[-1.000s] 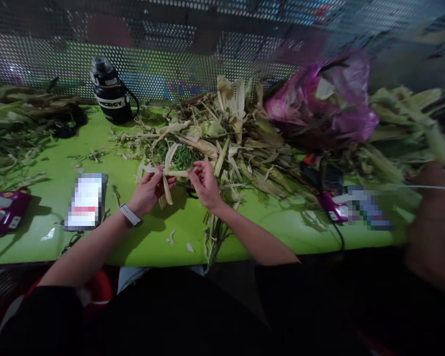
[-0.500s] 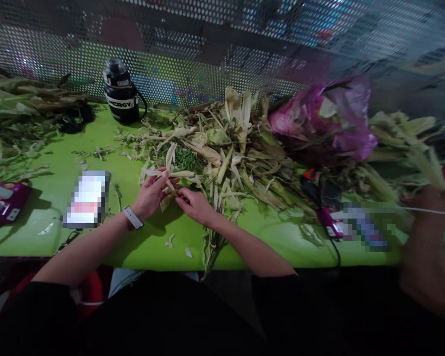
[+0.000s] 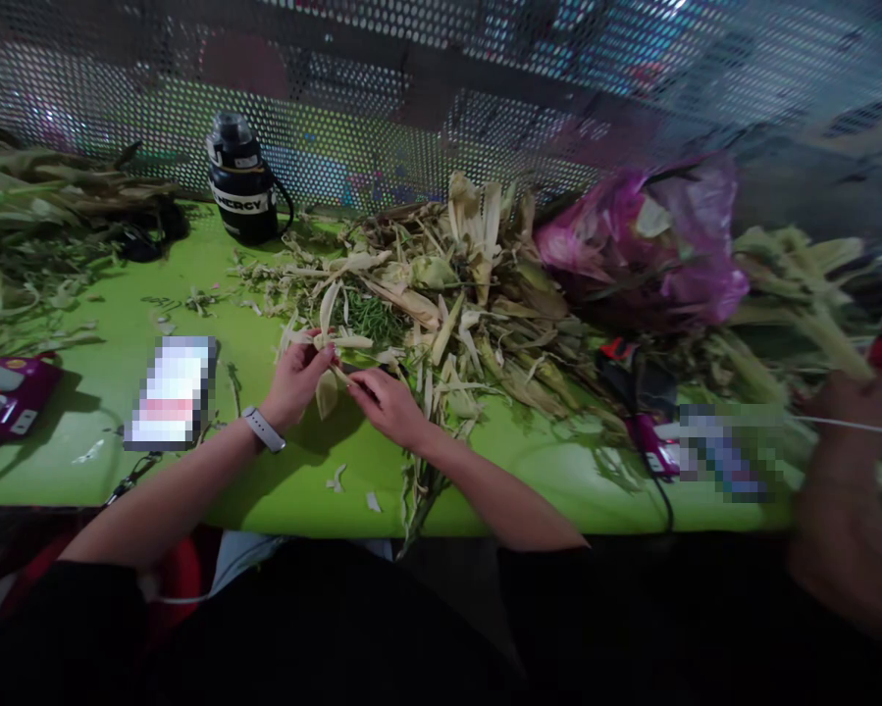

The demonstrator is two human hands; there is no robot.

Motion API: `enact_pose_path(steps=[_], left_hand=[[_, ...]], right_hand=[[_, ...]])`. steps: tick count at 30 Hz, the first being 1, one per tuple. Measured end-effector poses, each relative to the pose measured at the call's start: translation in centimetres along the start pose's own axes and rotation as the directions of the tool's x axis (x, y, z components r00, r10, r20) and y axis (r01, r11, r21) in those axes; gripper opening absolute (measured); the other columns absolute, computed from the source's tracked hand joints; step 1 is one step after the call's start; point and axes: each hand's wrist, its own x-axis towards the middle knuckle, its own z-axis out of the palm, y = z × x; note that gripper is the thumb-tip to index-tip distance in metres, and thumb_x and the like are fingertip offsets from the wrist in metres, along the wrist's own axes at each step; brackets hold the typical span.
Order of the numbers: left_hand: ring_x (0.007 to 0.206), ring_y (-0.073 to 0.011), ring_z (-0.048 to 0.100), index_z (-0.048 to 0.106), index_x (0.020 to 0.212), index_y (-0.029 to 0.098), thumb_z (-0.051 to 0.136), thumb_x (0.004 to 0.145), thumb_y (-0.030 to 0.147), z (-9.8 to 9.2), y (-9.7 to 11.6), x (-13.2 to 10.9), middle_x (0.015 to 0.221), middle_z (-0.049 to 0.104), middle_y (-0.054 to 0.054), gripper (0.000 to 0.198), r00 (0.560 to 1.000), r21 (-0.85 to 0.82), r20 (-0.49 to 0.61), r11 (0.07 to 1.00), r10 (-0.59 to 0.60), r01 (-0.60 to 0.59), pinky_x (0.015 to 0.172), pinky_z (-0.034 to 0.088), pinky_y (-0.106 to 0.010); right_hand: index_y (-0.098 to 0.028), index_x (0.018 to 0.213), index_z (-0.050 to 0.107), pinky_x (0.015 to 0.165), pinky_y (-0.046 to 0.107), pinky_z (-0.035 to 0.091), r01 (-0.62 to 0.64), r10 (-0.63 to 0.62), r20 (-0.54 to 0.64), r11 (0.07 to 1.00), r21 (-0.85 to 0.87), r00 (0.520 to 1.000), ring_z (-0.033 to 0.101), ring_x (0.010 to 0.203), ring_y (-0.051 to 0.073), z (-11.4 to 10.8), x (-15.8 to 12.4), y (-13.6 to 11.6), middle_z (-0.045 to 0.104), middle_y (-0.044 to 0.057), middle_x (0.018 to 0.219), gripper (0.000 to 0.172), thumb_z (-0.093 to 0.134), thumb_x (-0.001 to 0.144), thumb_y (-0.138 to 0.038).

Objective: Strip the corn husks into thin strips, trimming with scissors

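Observation:
My left hand (image 3: 299, 380), with a white watch at the wrist, is closed on a pale corn husk piece (image 3: 328, 343) at the near edge of a husk pile (image 3: 447, 294). My right hand (image 3: 386, 400) lies just right of it, fingers pinched on the lower end of the same husk. Both hands work over the green table (image 3: 264, 480). Husk strips fan out above my left fingers.
A black bottle (image 3: 240, 191) stands at the back by the perforated wall. A phone (image 3: 170, 390) lies to my left, a purple device (image 3: 10, 397) at far left. A pink bag (image 3: 647, 245) and a black and red tool (image 3: 636, 368) sit right. Another person's arm (image 3: 849, 490) is at far right.
My right hand dropped from holding the husk out to the right and came in close under my left hand. The left hand stayed on the husk.

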Motion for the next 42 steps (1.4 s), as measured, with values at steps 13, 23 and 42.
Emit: enact_pose_path(steps=[13, 23, 42], left_hand=[[0.095, -0.0195, 0.063, 0.071, 0.105, 0.017, 0.069, 0.074, 0.013, 0.1, 2.1, -0.5, 0.099, 0.070, -0.005, 0.031, 0.957, 0.264, 0.282, 0.964, -0.071, -0.006, 0.093, 0.048, -0.030], [0.104, -0.0226, 0.063, 0.075, 0.095, 0.018, 0.066, 0.080, 0.023, -0.4, 1.5, -1.0, 0.098, 0.072, -0.005, 0.018, 0.940, 0.127, 0.332, 0.991, -0.083, 0.043, 0.098, 0.048, -0.031], [0.060, -0.0150, 0.068, 0.054, 0.099, 0.018, 0.076, 0.077, 0.034, -0.2, 0.9, -0.2, 0.081, 0.068, -0.002, 0.035, 0.992, 0.204, 0.058, 0.974, -0.112, 0.098, 0.050, 0.054, -0.023]], right_hand=[[-0.020, 0.100, 0.061, 0.097, 0.042, 0.043, -0.024, -0.031, -0.232, 0.973, -0.231, 0.972, 0.061, 0.105, 0.025, -1.1, 0.3, 0.3, 0.067, 0.014, 0.109, 0.027, 0.037, 0.101, -0.034], [-0.019, 0.106, 0.053, 0.069, 0.029, 0.048, -0.229, 0.241, -0.116, 0.967, 0.111, 0.963, 0.067, 0.079, 0.020, -1.4, 0.2, -0.7, 0.069, 0.010, 0.093, 0.035, 0.031, 0.101, -0.046], [-0.017, 0.105, 0.065, 0.081, 0.037, 0.048, -0.043, 0.028, -0.079, 0.980, -0.193, 0.997, 0.057, 0.090, 0.023, -0.9, 0.1, -0.3, 0.061, 0.011, 0.093, 0.031, 0.040, 0.100, -0.036]])
